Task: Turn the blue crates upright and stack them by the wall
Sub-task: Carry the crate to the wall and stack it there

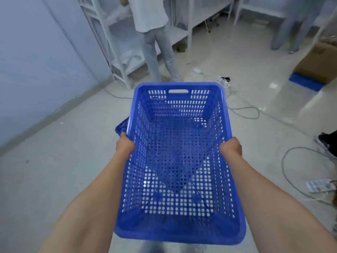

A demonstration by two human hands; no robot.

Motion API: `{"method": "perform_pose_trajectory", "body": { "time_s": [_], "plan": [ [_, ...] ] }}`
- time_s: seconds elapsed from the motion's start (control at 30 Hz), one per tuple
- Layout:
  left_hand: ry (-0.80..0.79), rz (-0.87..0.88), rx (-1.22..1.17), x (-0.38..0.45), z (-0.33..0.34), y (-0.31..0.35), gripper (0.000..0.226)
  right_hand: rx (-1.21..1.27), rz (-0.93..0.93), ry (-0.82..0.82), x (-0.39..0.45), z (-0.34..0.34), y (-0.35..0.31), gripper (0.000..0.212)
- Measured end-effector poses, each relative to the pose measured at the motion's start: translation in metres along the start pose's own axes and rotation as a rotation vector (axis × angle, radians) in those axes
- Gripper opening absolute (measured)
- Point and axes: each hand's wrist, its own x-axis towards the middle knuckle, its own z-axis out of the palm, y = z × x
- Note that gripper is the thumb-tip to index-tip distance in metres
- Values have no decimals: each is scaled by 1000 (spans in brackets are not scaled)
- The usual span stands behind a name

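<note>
I hold a blue perforated crate [179, 161] upright in front of me, its open top facing up and its handle slot at the far end. My left hand [125, 144] grips its left rim and my right hand [230, 147] grips its right rim. The corner of a second blue crate [121, 127] peeks out below the left side; the rest of it is hidden. Another blue crate [306, 82] lies on the floor at the far right, under a cardboard box. The pale wall [36, 61] runs along the left.
A person [156, 33] stands ahead at white shelving [116, 52]. Another person's legs [291, 30] are at the back right. Cables and a power strip [223, 81] lie on the floor. A cardboard box [317, 61] sits far right, a dark shoe [328, 140] at the right edge.
</note>
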Motion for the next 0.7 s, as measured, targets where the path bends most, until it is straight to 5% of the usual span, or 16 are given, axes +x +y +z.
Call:
{"method": "perform_pose_trajectory", "body": {
  "time_s": [0.7],
  "plan": [
    [319, -349, -300, 187, -286, -267, 24, -280, -418, -231, -169, 321, -321, 36]
  ]
}}
